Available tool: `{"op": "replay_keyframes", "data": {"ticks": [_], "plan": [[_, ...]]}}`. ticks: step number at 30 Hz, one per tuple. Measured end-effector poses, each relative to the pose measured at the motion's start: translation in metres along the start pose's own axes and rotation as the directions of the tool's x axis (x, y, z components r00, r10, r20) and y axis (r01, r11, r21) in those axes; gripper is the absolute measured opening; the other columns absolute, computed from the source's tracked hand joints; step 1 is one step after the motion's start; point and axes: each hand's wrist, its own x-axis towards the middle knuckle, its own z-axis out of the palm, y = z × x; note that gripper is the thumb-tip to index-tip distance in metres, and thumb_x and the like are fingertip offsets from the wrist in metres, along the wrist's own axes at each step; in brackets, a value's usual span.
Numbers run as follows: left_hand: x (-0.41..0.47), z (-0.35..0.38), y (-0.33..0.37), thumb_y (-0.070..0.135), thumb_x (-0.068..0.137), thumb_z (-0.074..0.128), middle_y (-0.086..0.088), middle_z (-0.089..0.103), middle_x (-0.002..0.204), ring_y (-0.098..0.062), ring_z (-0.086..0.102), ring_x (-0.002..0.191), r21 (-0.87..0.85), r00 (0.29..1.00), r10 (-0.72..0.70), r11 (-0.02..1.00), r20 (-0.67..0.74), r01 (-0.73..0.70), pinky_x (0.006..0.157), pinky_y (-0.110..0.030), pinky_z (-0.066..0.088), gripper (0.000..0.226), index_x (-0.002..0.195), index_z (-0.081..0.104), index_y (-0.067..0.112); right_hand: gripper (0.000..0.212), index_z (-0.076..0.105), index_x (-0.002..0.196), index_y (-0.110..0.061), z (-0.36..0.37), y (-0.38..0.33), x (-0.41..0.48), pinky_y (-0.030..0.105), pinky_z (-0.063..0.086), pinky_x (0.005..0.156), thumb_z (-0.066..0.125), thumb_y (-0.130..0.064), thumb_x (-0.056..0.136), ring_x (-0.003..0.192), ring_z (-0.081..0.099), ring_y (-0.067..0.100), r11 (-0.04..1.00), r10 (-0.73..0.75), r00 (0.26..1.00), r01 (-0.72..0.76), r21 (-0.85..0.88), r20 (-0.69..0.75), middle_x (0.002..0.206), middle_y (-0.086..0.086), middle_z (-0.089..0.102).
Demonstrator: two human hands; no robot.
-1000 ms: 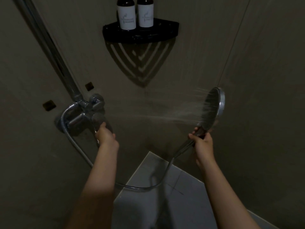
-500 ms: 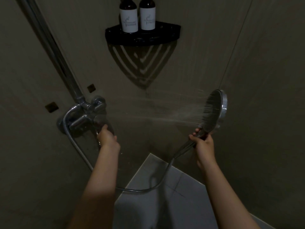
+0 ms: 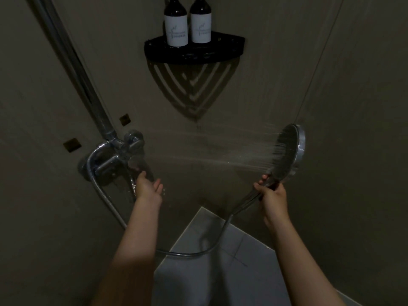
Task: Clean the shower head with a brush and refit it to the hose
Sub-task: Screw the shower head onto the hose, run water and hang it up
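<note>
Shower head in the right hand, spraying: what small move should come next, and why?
Probably lift the left hand onto the mixer lever and shut the water off. The shower head sits on the hose and sprays sideways, the right hand grips its handle, and the left hand hangs open just under the lever.

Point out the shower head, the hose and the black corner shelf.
shower head (image 3: pixel 286 151), head view, on its spraying face.
hose (image 3: pixel 185 254), head view, on the low loop.
black corner shelf (image 3: pixel 194 55), head view, on its front rim.
</note>
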Motion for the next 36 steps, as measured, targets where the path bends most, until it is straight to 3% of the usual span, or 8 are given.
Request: {"op": "replay_keyframes", "data": {"ticks": [15, 20, 24, 30, 36], "plan": [[-0.005, 0.000, 0.004, 0.039, 0.099, 0.031, -0.012, 0.041, 0.145, -0.024, 0.044, 0.133, -0.027, 0.995, -0.086, 0.996, 0.048, 0.087, 0.108, -0.031, 0.034, 0.056, 0.143, 0.029, 0.005, 0.036, 0.055, 0.088, -0.022, 0.000, 0.003, 0.000, 0.021, 0.043, 0.079, 0.053, 0.013, 0.084, 0.083, 0.053, 0.008, 0.999, 0.022, 1.000, -0.022, -0.033, -0.005, 0.086, -0.004, 0.055], [-0.005, 0.001, 0.005, 0.044, 0.098, 0.031, -0.011, 0.051, 0.126, -0.022, 0.044, 0.134, -0.039, 0.993, -0.098, 0.994, 0.072, 0.101, 0.109, -0.030, 0.033, 0.061, 0.140, 0.032, 0.000, 0.032, 0.054, 0.104, -0.014, -0.001, 0.002, 0.002, 0.022, 0.043, 0.080, 0.054, 0.012, 0.085, 0.084, 0.054, 0.010, 0.995, 0.030, 0.999, -0.032, -0.089, -0.018, 0.088, -0.003, 0.056], [-0.008, 0.002, 0.007, 0.044, 0.098, 0.032, -0.011, 0.043, 0.143, -0.022, 0.046, 0.132, -0.059, 0.992, -0.104, 0.992, 0.067, 0.108, 0.109, -0.030, 0.034, 0.062, 0.141, 0.029, 0.000, 0.034, 0.053, 0.109, -0.013, -0.001, 0.002, 0.002, 0.026, 0.042, 0.083, 0.054, 0.011, 0.085, 0.084, 0.054, 0.011, 0.992, 0.022, 0.999, -0.027, -0.121, -0.037, 0.089, -0.002, 0.056], [-0.009, 0.002, 0.011, 0.044, 0.099, 0.030, -0.011, 0.041, 0.145, -0.022, 0.045, 0.132, -0.067, 0.991, -0.118, 0.990, 0.066, 0.123, 0.109, -0.030, 0.034, 0.060, 0.140, 0.031, 0.001, 0.033, 0.052, 0.106, -0.012, 0.001, 0.001, 0.000, 0.021, 0.041, 0.073, 0.050, 0.014, 0.085, 0.077, 0.051, 0.011, 0.994, 0.033, 0.999, -0.036, -0.106, -0.024, 0.081, -0.001, 0.052], [-0.012, 0.003, 0.013, 0.043, 0.099, 0.030, -0.011, 0.039, 0.146, -0.021, 0.045, 0.132, -0.088, 0.990, -0.124, 0.988, 0.073, 0.130, 0.110, -0.030, 0.034, 0.060, 0.141, 0.031, 0.000, 0.034, 0.053, 0.089, -0.020, 0.000, 0.002, 0.002, 0.019, 0.038, 0.068, 0.049, 0.014, 0.085, 0.072, 0.048, 0.009, 0.990, 0.040, 0.999, -0.042, -0.133, -0.016, 0.078, 0.000, 0.050]]}}
